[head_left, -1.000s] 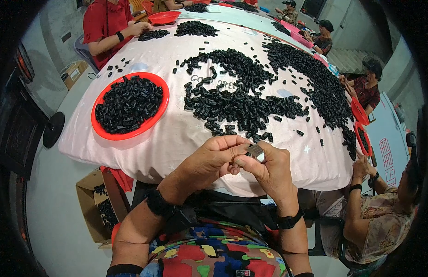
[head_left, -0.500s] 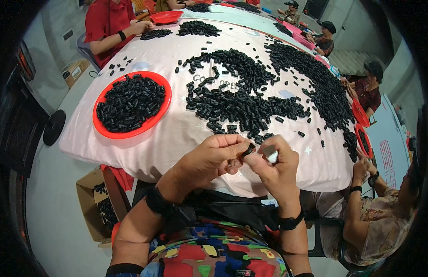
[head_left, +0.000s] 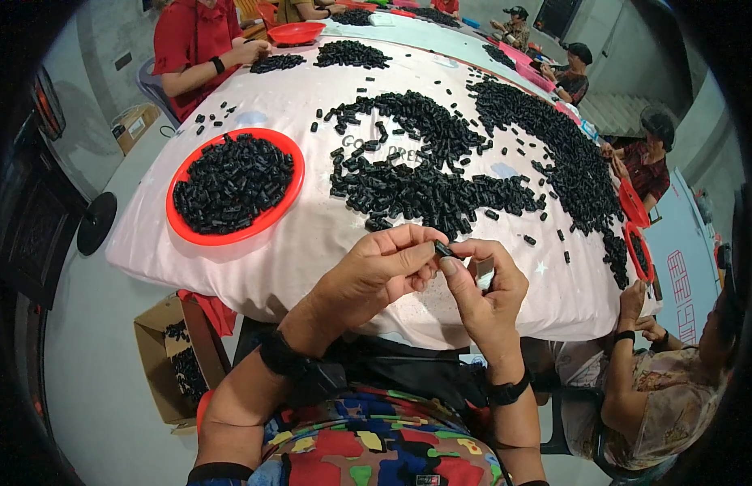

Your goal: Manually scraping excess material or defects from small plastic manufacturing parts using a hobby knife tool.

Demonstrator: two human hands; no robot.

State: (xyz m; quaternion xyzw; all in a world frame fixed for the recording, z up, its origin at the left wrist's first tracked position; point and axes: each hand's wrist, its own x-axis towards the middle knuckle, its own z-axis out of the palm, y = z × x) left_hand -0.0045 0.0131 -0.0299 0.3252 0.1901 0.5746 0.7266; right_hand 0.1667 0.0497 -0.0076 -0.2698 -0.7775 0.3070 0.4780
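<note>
Above the near edge of the cloth-covered table, my left hand (head_left: 380, 263) pinches a small black cylindrical plastic part (head_left: 444, 249) between thumb and fingertips. My right hand (head_left: 489, 304) is closed, its thumb and forefinger pressing on the other end of that same part. A flat silvery metal piece (head_left: 484, 275), perhaps a blade, also sits in the right hand's curled fingers; its full shape is hidden. Just beyond both hands lies a loose heap of similar black parts (head_left: 441, 190). To their left, a red plastic basin (head_left: 298, 174) is filled with more of them.
Another long heap of black parts (head_left: 566, 150) runs along the table's right side. An open cardboard box (head_left: 153, 385) with black parts stands on the floor at left. Co-workers sit close by, one at near right (head_left: 660, 397) and one in red (head_left: 181, 40) at far left.
My right thumb has moved up onto the black part, and the metal piece has turned in the right hand. The left hand keeps its pinch.
</note>
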